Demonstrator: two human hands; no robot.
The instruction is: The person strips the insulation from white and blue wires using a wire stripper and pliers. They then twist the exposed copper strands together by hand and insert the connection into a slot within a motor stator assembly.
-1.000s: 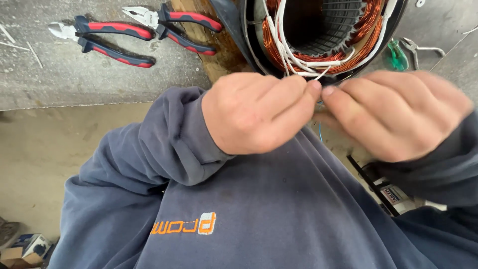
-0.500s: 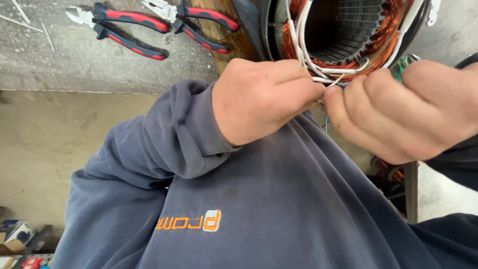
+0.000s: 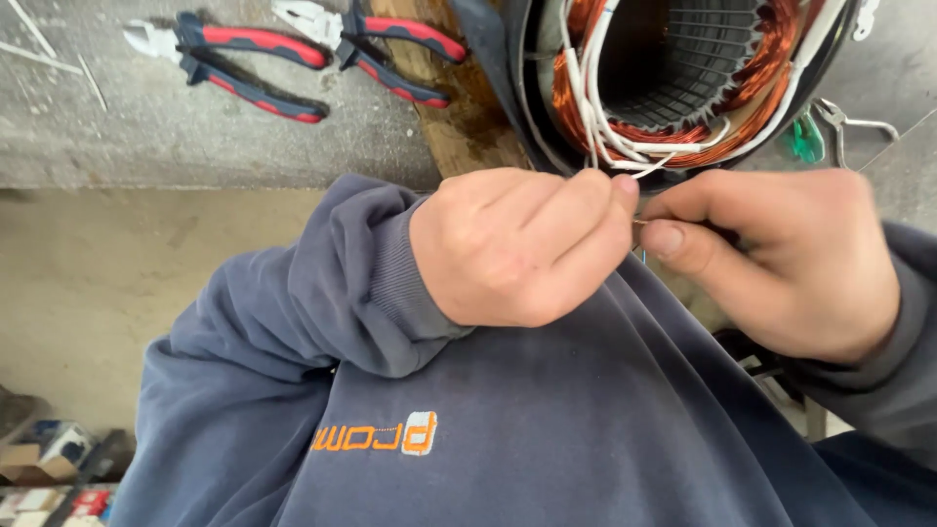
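A motor stator [image 3: 683,88] with copper windings and white sleeved leads stands at the top, on the bench edge. My left hand [image 3: 517,244] is closed, its fingertips pinching the white leads [image 3: 625,161] where they hang from the winding. My right hand [image 3: 781,259] meets it from the right, thumb and forefinger pinched on a thin wire end between the two hands. Both hands sit just below the stator's lower rim, above my blue sweatshirt.
Two red-and-blue handled pliers [image 3: 234,59] [image 3: 390,49] lie on the grey concrete bench [image 3: 195,137] at the upper left. A wooden block [image 3: 459,127] sits under the stator. A green-handled tool [image 3: 805,137] and metal clip lie at the right. Boxes are on the floor at the lower left.
Both hands have shifted slightly down and right under the stator, still pinched together on the wires. The view has tilted, showing more of the bench.
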